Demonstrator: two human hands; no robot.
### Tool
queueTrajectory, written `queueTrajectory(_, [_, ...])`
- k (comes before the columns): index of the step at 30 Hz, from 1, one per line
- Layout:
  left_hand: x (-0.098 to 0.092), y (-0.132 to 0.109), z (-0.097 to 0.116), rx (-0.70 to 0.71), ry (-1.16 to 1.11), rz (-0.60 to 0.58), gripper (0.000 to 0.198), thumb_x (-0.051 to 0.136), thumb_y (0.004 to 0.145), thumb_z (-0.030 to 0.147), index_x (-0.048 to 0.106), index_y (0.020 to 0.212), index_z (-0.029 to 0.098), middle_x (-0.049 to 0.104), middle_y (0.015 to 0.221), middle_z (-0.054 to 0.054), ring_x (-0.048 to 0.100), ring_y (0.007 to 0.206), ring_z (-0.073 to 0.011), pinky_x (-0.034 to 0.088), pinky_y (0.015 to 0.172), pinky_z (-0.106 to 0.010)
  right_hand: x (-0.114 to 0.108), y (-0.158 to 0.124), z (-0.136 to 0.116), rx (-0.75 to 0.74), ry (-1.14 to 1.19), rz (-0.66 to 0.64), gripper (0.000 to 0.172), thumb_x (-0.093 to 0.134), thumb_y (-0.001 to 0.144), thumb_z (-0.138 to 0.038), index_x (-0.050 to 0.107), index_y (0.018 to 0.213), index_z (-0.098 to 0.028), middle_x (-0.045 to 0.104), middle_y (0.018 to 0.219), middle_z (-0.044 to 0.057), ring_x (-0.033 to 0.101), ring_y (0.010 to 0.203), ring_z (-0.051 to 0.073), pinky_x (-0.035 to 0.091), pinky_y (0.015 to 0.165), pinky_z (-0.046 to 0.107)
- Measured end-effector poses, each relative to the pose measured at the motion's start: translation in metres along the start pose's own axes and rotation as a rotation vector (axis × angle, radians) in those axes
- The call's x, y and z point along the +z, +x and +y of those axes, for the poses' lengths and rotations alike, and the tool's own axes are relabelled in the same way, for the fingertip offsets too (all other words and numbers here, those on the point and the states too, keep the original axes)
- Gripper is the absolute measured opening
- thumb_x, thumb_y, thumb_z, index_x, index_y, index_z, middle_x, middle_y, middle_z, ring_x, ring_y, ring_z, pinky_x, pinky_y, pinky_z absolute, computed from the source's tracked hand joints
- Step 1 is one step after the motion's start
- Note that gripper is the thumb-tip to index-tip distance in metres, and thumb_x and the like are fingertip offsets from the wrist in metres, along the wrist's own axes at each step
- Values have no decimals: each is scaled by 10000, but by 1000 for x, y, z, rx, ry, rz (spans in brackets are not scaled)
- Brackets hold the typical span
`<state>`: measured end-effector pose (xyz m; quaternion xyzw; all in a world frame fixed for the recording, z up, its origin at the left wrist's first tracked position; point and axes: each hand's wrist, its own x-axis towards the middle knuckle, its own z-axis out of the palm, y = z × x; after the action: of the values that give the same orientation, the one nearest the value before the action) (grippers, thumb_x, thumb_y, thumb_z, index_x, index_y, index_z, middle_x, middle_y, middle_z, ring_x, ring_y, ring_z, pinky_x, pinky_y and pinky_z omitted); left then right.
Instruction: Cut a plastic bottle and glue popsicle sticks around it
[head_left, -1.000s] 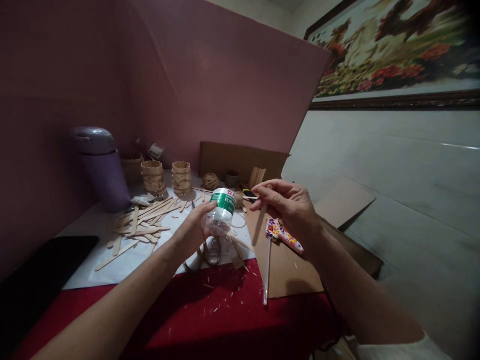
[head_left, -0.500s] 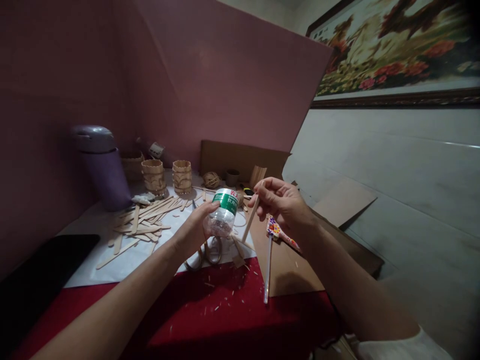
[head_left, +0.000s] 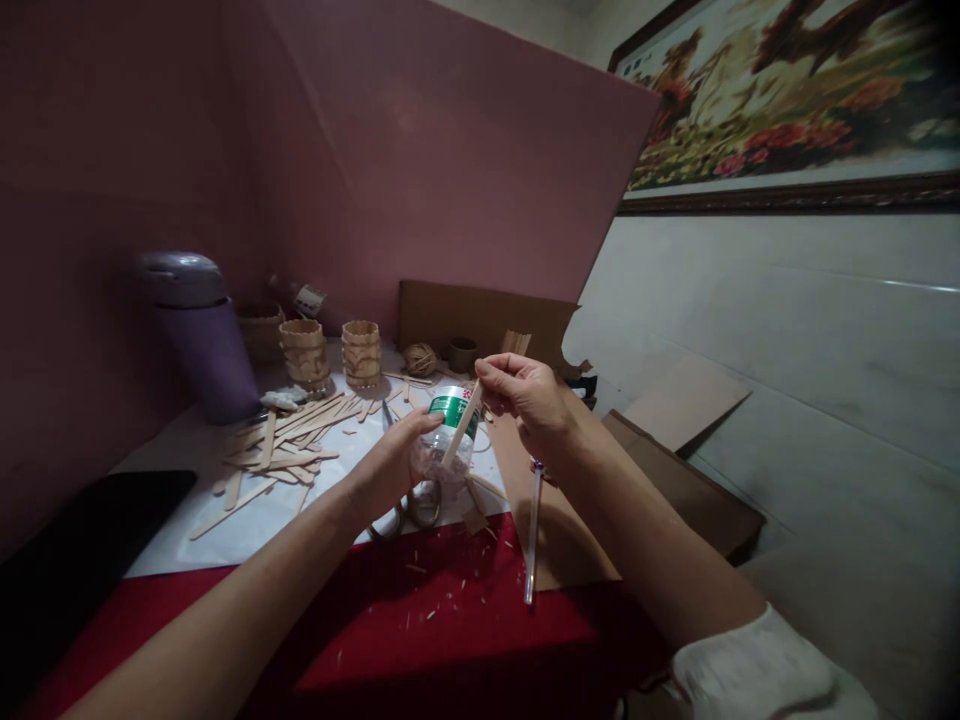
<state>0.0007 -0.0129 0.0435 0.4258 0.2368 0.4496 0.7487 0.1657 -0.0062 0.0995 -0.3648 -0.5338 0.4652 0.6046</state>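
My left hand [head_left: 397, 452] is wrapped round a clear plastic bottle piece [head_left: 444, 462] with a green and white label, held tilted above the table. Between the thumb and fingers of my right hand [head_left: 525, 392] is the upper end of a wooden craft stick [head_left: 462, 426]. The stick slants down across the front of the label; whether it touches the bottle I cannot tell. Below the bottle lies a pair of scissors [head_left: 424, 506], its handles partly hidden. A glue gun with a clear glue stick [head_left: 534, 540] lies under my right wrist, its body mostly covered.
Loose craft sticks [head_left: 289, 445] are heaped on white paper at the left. Behind them stand two wooden cups [head_left: 361, 355], a purple flask [head_left: 206, 345] and a twine ball [head_left: 420, 358]. Cardboard [head_left: 570, 550] lies at right; scraps dot the red cloth [head_left: 390, 620].
My right hand has moved left, bringing the craft stick from beside the bottle to across its label. My left hand still grips the bottle, which has barely shifted.
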Motion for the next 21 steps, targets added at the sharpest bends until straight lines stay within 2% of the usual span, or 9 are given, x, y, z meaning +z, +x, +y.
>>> queueTrajectory(4, [-2, 1, -3, -9, -17, -28, 321, 685, 774, 310, 607, 1046, 157, 666, 825, -58, 651, 654, -200, 565, 584, -346, 0, 4, 3, 30, 13, 37, 379, 880, 535, -414, 631, 661, -158, 501, 525, -61, 346, 452, 50, 223, 442, 232])
queueTrajectory(7, [-2, 1, -3, -13, -7, -47, 392, 679, 772, 306, 594, 1127, 164, 671, 866, -71, 656, 666, -206, 556, 576, -343, 0, 5, 4, 47, -5, 44, 353, 871, 542, -393, 619, 637, -166, 498, 532, -63, 339, 459, 49, 231, 454, 236])
queueTrajectory(16, [1, -2, -1, -50, 0, -30, 410, 642, 764, 278, 553, 1152, 181, 635, 866, -54, 641, 675, -207, 554, 588, -356, 6, 1, 7, 137, -41, 25, 369, 889, 484, -375, 641, 646, -155, 576, 560, -39, 462, 508, 74, 347, 519, 240])
queueTrajectory(21, [2, -2, -1, -46, 16, -35, 401, 636, 766, 285, 548, 1149, 200, 619, 875, -47, 636, 697, -206, 568, 623, -381, 6, 0, 9, 134, -51, 23, 357, 884, 496, -367, 645, 654, -154, 582, 569, -35, 459, 517, 75, 345, 524, 240])
